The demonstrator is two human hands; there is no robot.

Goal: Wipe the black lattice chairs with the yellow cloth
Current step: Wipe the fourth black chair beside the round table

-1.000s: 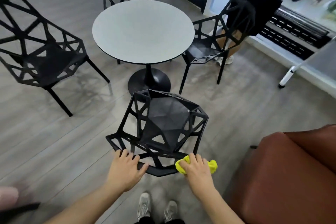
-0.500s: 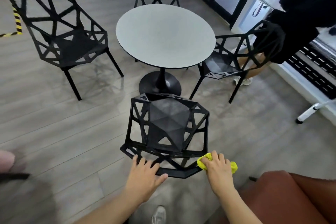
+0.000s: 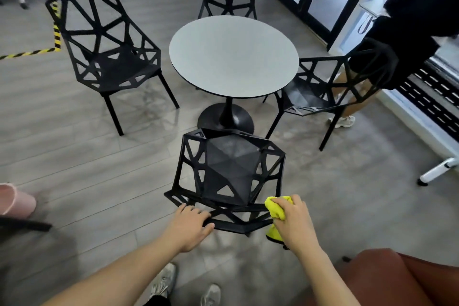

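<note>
Cloth: your right hand (image 3: 296, 222) clutched the soft yellow cloth (image 3: 275, 208) on the nearest chair (image 3: 229, 176)'s top rail.
Chair: rigid lattice beside the round table (image 3: 233, 57); probably light.
Brace: your left hand (image 3: 190, 225) rested on that rail, fingers loosely spread.

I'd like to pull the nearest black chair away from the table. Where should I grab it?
Probably the top rail of the chair's backrest, from behind. The back faces the person, and the rail is a bar a hand can wrap. The left hand already rests there; the right hand holds the cloth at its corner.
</note>
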